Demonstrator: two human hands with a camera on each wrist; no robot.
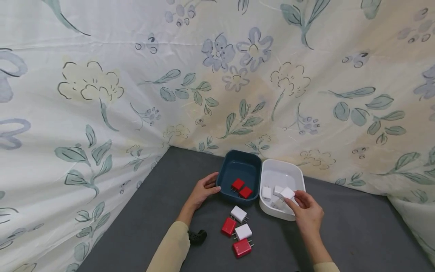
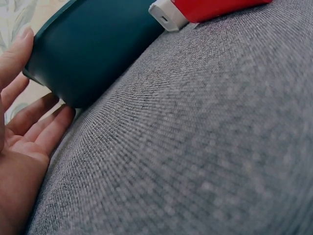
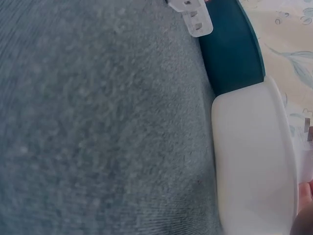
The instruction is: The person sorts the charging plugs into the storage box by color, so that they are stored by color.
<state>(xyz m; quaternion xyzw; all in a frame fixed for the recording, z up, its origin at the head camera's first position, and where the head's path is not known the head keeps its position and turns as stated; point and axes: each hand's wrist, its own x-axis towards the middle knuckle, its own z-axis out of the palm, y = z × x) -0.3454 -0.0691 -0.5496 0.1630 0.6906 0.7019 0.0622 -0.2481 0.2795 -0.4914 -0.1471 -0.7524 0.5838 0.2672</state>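
White plug (image 1: 288, 192) pinched in right grip (image 1: 310, 212); left grip (image 1: 202, 192), relaxed, touches blue tub (image 1: 242, 169). Snagging plugs below (image 1: 266, 193) could dislodge it.

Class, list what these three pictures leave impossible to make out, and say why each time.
Head view: exact count of white chargers in the white tray; the held charger overlaps some.
Head view: the black object, too small and dark to identify.
Left wrist view: the whole red charger; the top edge cuts it off.
Right wrist view: most of the right hand, cut off by the right edge.
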